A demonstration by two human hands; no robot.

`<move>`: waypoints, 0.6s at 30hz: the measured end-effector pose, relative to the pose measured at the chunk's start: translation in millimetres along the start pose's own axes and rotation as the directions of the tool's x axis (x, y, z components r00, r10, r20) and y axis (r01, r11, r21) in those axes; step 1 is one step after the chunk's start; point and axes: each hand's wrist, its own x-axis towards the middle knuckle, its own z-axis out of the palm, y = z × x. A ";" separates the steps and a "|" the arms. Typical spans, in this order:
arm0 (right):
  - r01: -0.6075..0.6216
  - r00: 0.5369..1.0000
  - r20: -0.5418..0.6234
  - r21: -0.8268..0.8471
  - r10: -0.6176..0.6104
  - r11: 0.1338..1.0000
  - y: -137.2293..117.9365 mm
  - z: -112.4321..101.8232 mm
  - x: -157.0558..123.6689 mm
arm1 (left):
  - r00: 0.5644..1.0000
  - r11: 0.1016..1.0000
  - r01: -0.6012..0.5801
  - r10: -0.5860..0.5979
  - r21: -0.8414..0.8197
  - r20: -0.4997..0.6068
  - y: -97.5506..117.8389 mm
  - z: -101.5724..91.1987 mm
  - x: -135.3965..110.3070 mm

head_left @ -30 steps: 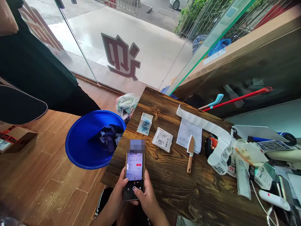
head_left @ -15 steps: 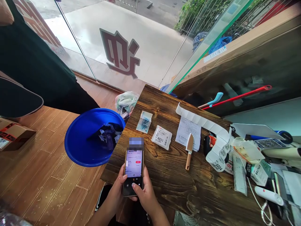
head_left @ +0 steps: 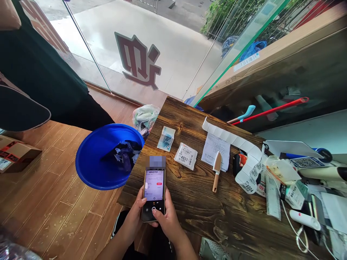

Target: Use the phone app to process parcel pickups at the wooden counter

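A phone (head_left: pixel 153 193) with a lit screen is held over the near left corner of the wooden table (head_left: pixel 206 213). My left hand (head_left: pixel 134 216) wraps its left edge from below. On the other side my right hand (head_left: pixel 168 219) grips it, thumb on the round button at the screen's bottom. Just beyond the phone lie a small white packet labelled 4031 (head_left: pixel 185 156) and folded banknotes (head_left: pixel 166 138).
A small knife (head_left: pixel 216 171) rests on a paper sheet (head_left: pixel 215 150). Label strip (head_left: pixel 235 142), tags and cables clutter the table's right end. A blue basin (head_left: pixel 107 159) with dark scraps sits on the floor at left, beside a plastic bag (head_left: pixel 145 117). A person in dark clothes (head_left: pixel 40 83) stands far left.
The view has shifted slightly; the phone and both hands stay in the same hold. Nothing on the table has moved.
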 end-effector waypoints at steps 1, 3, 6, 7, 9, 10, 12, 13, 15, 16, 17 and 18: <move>-0.003 1.000 0.004 0.008 0.003 1.000 0.2 0.2 0.3 | 1.000 1.000 -0.005 0.005 0.010 0.008 0.3 -0.2 -0.4; 0.003 1.000 0.008 0.010 -0.003 1.000 -0.1 0.5 0.7 | 1.000 1.000 -0.011 0.011 0.022 0.019 0.6 -0.7 -1.6; 0.025 1.000 0.017 0.015 -0.025 1.000 -4.3 0.9 0.0 | 1.000 1.000 -0.018 0.018 0.012 0.006 0.8 -0.2 -4.1; 0.024 0.999 0.025 0.029 -0.025 0.999 -7.3 1.0 -0.9 | 1.000 1.000 -0.022 0.022 0.008 -0.001 1.2 0.5 -5.3; 0.014 0.999 0.051 0.090 -0.018 0.996 -15.9 0.9 -3.9 | 1.000 1.000 -0.023 0.023 0.000 -0.002 2.7 2.4 -8.8; 0.008 0.998 0.069 0.126 -0.016 0.992 -21.6 0.9 -6.2 | 1.000 1.000 -0.018 0.018 -0.001 0.007 3.8 3.6 -11.4; 0.009 0.994 0.106 0.173 -0.028 0.985 -35.0 0.9 -12.5 | 1.000 1.000 -0.011 0.010 0.005 0.028 7.2 6.2 -18.6; 0.017 0.992 0.123 0.178 -0.039 0.984 -42.4 1.1 -16.4 | 0.999 1.000 -0.013 0.012 0.011 0.036 9.5 8.0 -23.3; 0.031 0.986 0.155 0.156 -0.055 0.987 -57.5 2.0 -25.5 | 0.998 0.999 -0.023 0.021 0.036 0.066 15.6 13.3 -34.6; 0.038 0.984 0.168 0.142 -0.062 0.989 -64.8 2.8 -30.4 | 0.996 0.998 -0.031 0.027 0.051 0.085 19.4 17.2 -41.1; 0.050 0.981 0.178 0.130 -0.072 0.990 -71.7 4.0 -35.4 | 0.994 0.997 -0.041 0.034 0.066 0.103 23.5 22.0 -47.9; 0.066 0.979 0.184 0.117 -0.087 0.991 -78.2 5.4 -40.3 | 0.992 0.996 -0.054 0.045 0.077 0.114 27.6 27.6 -55.0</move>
